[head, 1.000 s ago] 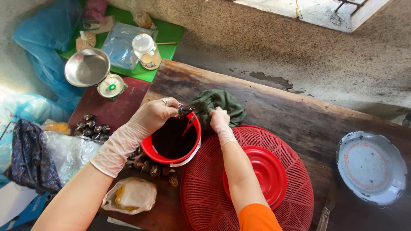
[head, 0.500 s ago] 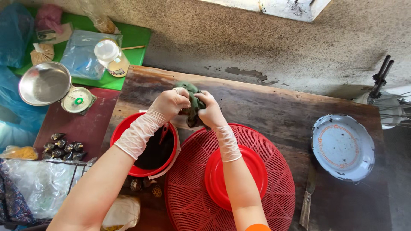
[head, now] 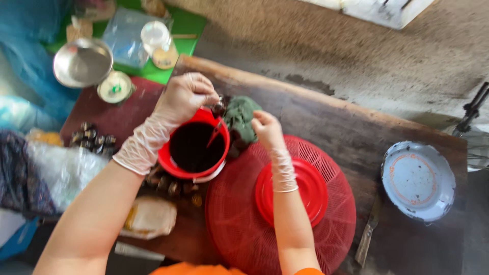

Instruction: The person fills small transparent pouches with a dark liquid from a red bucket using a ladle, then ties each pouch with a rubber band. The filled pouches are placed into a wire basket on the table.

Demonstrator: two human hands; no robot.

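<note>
My left hand [head: 186,97], in a thin clear glove, pinches a small dark round piece [head: 219,108] over the far rim of a red bowl [head: 165,165]. The bowl holds dark liquid, and a red stick-like utensil [head: 214,135] leans inside it. My right hand [head: 266,130], also gloved, grips a crumpled dark green cloth [head: 242,117] just right of the bowl. Both hands are over a dark wooden board [head: 326,117].
A red mesh basket [head: 326,239] carries a red lid [head: 300,191] under my right forearm. A white enamel plate [head: 417,181] and a knife [head: 369,234] lie to the right. At the left are small dark pieces [head: 91,136], a metal bowl [head: 81,61], a round tin [head: 114,86] and plastic bags [head: 61,168].
Half a second ago both hands were together on the green cloth. Now my left hand holds a small dark piece over the bowl while my right stays on the cloth.
</note>
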